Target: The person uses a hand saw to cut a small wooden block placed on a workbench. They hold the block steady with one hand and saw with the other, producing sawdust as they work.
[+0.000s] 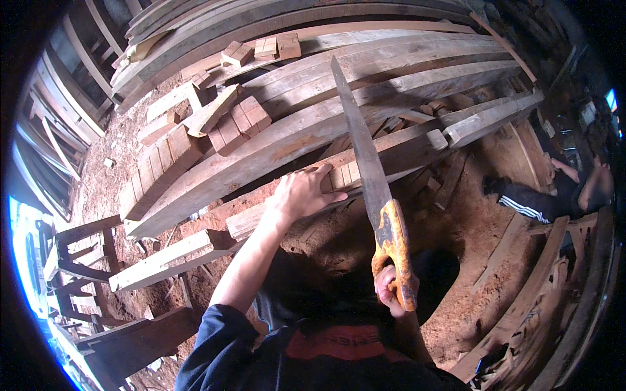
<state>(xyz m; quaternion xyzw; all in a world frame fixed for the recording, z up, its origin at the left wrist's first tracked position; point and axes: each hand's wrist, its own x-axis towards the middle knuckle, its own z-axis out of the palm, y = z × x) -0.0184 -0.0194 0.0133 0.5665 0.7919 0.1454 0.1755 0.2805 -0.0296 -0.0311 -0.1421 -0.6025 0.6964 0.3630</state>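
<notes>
My right hand (pixel 387 291) is closed round the worn yellow handle of a handsaw (pixel 367 146). Its long grey blade points away from me, crossing above a wooden beam (pixel 401 154); whether the teeth touch the wood I cannot tell. Just left of the blade, my left hand (pixel 303 194) grips the beam, its thumb on the near side and fingers over the top. Beside that thumb, a short stretch of the beam (pixel 345 174) shows several crosswise lines. The left hand hides the part of the wood under it.
Long thick timbers (pixel 280 140) lie beyond the beam, with cut blocks (pixel 239 124) on them. Sawdust covers the ground (pixel 91 189). At the right sits another person (pixel 541 195) in dark striped clothing. Wooden frames (pixel 85 260) stand at the left; more planks (pixel 521 319) lie at the lower right.
</notes>
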